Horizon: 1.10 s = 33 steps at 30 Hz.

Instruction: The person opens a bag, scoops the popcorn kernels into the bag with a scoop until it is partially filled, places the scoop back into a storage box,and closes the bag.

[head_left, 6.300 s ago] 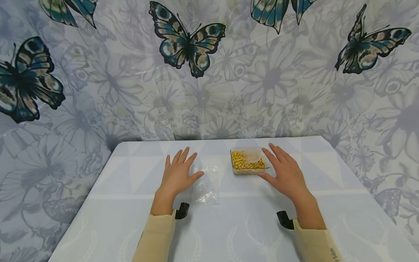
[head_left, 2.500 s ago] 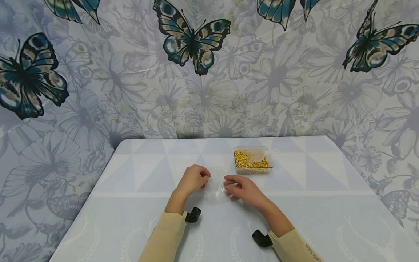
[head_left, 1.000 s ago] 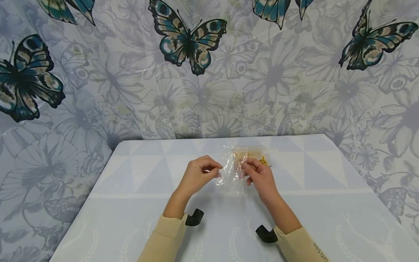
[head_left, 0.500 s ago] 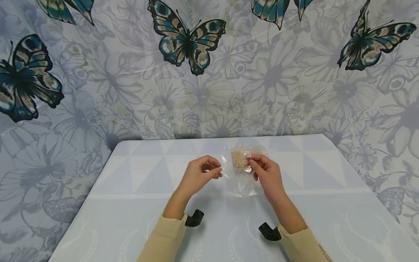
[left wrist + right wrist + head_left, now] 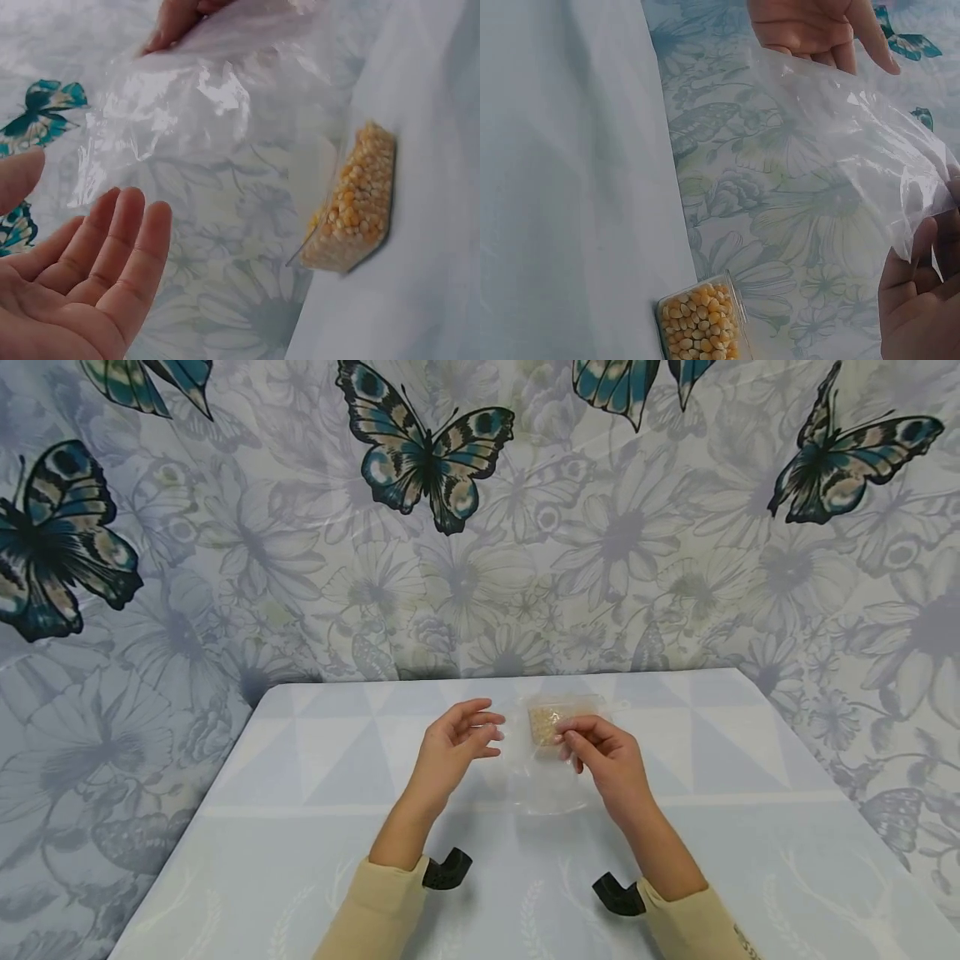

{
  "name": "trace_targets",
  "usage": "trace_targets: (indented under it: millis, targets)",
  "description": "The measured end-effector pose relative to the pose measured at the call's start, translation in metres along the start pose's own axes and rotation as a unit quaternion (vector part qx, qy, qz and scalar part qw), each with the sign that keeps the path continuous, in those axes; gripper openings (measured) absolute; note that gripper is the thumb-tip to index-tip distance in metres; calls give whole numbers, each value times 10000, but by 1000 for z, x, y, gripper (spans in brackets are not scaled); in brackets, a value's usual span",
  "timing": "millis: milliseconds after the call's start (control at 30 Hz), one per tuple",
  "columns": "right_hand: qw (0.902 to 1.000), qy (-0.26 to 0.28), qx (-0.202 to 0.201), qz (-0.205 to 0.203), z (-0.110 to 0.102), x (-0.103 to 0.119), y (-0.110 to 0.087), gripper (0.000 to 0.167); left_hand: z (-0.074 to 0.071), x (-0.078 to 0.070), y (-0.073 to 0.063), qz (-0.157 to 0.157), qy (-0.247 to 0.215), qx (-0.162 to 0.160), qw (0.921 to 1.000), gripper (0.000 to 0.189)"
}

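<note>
A clear plastic bag hangs from my right hand, whose thumb and fingers pinch its upper edge. In the left wrist view the bag looks thin and creased, with nothing seen inside. My left hand is held up just left of the bag, its fingers loosely extended and holding nothing. Behind the bag in the head view stands a clear rectangular container of yellow corn kernels, blurred through the plastic. Both wrist views show the container directly, standing on the table.
The white-and-grey patterned table extends around the hands, with its far edge just behind the container. A wall covering with flowers and butterflies rises behind it. A black curved piece juts from each sleeve cuff.
First the bag lay on the table beside the container; my right hand has since lifted it and brought it right, before the container. My left hand's fingers have just spread, and it has risen slightly.
</note>
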State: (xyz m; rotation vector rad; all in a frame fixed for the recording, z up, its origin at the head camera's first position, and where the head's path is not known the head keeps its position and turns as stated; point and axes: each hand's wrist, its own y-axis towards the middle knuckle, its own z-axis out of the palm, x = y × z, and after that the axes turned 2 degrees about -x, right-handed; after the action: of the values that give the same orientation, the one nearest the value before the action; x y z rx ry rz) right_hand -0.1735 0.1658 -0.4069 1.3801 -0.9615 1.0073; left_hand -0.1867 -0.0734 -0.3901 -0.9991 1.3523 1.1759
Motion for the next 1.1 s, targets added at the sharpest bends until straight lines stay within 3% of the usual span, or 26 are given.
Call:
trace_targets:
  millis: [100, 433, 667, 800, 900, 1000, 1100]
  targets:
    - [9999, 17, 118, -21, 0, 1, -1, 20, 1, -4, -2, 64, -178, -44, 9998, 31]
    - [9996, -118, 247, 17, -2, 4, -3, 19, 4, -7, -4, 406, -10, -680, 9969, 13]
    - [9977, -659, 117, -125, -7, 12, -3, 25, 7, -5, -7, 703, 1009, -760, 9895, 13]
    - [9899, -1359, 2, -401, -5, 14, -2, 20, 10, -3, -9, 1105, 1515, -555, 9807, 12]
    - [9812, -1770, 11, -770, -2, 14, -2, 17, 12, -2, -9, 1612, 1870, -520, 9676, 11]
    - [9740, -1999, 101, -1066, 1, 14, -4, 17, 13, -1, -9, 2022, 2124, -515, 9546, 10]
    - [9688, -2138, 188, -1243, 3, 15, -6, 16, 14, -1, -10, 2209, 2284, -432, 9472, 9]
